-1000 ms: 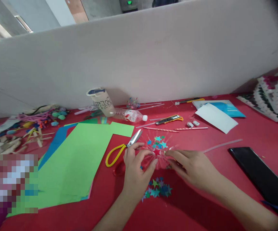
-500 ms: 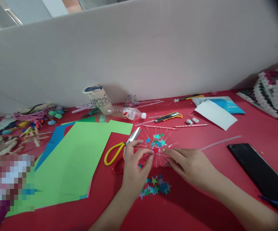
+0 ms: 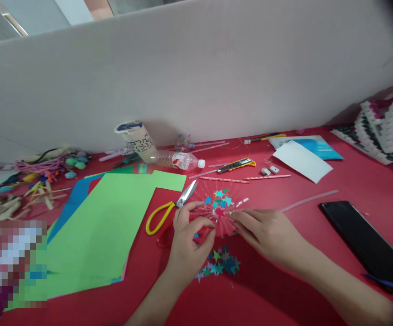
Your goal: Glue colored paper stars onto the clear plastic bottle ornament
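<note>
A clear plastic piece cut into a spread fringe of strips [image 3: 224,225] lies on the red table, with several blue, green and teal star sequins [image 3: 219,194] on its far side. At its left side is my left hand [image 3: 191,235], thumb and index finger pinched at the strips. My right hand [image 3: 264,228] holds the right side between closed fingertips, where a tiny yellow-green bit shows. Nearer to me lies a loose pile of star sequins [image 3: 218,265]. Yellow-and-red-handled scissors [image 3: 172,206] rest left of my left hand, which covers part of them.
Green paper sheets [image 3: 98,231] spread across the left. Behind the hands are a plastic bottle [image 3: 183,160], a cup [image 3: 137,140], a cutter knife [image 3: 235,165] and striped straws [image 3: 225,179]. A black phone-like slab [image 3: 359,240] and white paper [image 3: 301,160] lie right.
My left thumb and index finger have shifted slightly down and away from the red centre of the plastic piece, showing more of it. My right hand stays almost still. The view has shifted slightly.
</note>
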### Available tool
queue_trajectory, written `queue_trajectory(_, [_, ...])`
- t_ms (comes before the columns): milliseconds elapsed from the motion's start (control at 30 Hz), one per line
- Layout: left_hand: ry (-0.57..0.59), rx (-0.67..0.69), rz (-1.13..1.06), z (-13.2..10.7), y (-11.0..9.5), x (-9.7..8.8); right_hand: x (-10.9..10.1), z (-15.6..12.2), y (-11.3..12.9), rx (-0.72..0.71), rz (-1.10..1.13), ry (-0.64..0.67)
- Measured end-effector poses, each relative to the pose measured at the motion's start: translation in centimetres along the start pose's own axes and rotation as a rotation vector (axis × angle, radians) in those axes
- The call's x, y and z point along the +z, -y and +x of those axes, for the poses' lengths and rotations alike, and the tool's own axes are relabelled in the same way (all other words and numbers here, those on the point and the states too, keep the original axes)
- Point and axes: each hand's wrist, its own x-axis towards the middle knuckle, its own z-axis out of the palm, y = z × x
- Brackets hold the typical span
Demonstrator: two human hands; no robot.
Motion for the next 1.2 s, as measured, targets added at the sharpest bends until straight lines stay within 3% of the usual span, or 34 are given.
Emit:
queue_trajectory(400, [-0.106,-0.029,0.002,0.2,-0.1,-0.3,-0.4,-0.2,-0.8,0.019,0.0,-0.075])
queue_trajectory(867, [-0.129,-0.022,0.003,0.2,-0.1,-0.5,-2.1,0.2,-3.0,0.249,-0.003,-0.142])
queue_trajectory(1067, [-0.152,-0.088,-0.073,0.4,0.8,-0.5,-2.4,0.2,-3.2,0.267,0.008,-0.053])
queue_trajectory(1200, [-0.093,-0.126,-0.098,0.3,1.6,-0.2,-1.5,0.1,-2.0,0.331,0.025,0.023])
